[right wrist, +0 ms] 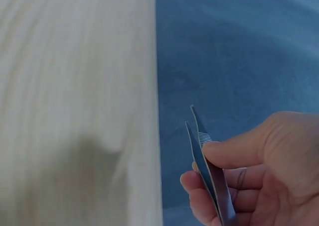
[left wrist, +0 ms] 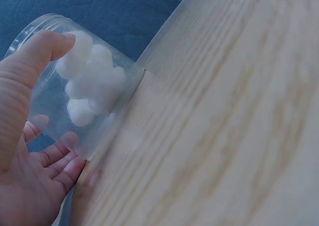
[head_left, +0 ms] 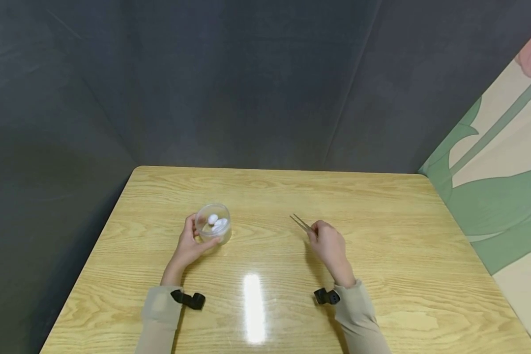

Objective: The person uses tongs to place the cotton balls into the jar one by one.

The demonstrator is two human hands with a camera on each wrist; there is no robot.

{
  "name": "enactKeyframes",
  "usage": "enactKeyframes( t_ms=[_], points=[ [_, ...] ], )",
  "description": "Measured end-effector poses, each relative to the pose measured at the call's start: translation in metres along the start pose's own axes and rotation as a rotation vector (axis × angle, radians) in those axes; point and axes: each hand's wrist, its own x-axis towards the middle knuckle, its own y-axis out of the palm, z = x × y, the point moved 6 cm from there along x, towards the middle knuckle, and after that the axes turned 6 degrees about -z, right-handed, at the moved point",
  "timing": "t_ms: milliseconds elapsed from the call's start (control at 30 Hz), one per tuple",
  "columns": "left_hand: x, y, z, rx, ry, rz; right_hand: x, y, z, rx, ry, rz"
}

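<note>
A clear plastic jar [head_left: 224, 237] without a lid stands on the wooden table, left of the middle. Several white cotton balls [left wrist: 94, 81] lie inside it. My left hand [head_left: 192, 247] holds the jar from the left, thumb on the near side and fingers around the far side. To the right, my right hand [head_left: 329, 246] pinches metal tweezers [head_left: 302, 223] between thumb and fingers, above the table. The tweezers' tips point left and away from me. In the right wrist view the two tips [right wrist: 192, 106] stand apart with nothing between them.
The light wooden table [head_left: 380, 216] ends at a dark cloth backdrop [head_left: 230, 88] behind and to the left. On the right hangs a curtain [head_left: 504, 206] with green leaves and a pink flower. A bright reflection shows on the table's near part.
</note>
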Motion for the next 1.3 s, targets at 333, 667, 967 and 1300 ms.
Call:
enactKeyframes(
  t_ms=[333,667,967,1300],
  points=[
    [-0.001,0.000,-0.001,0.010,-0.006,-0.003,-0.004,0.016,-0.026,-0.054,0.042,0.049],
    [0.004,-0.001,0.012,0.002,0.021,-0.002,-0.003,0.019,-0.032,-0.092,0.014,0.053],
    [0.010,0.000,0.033,0.004,0.041,-0.020,-0.005,0.020,-0.032,-0.114,-0.019,0.058],
    [0.003,0.002,0.003,-0.001,0.002,0.005,-0.005,0.020,-0.033,-0.128,-0.047,0.077]
  ],
)
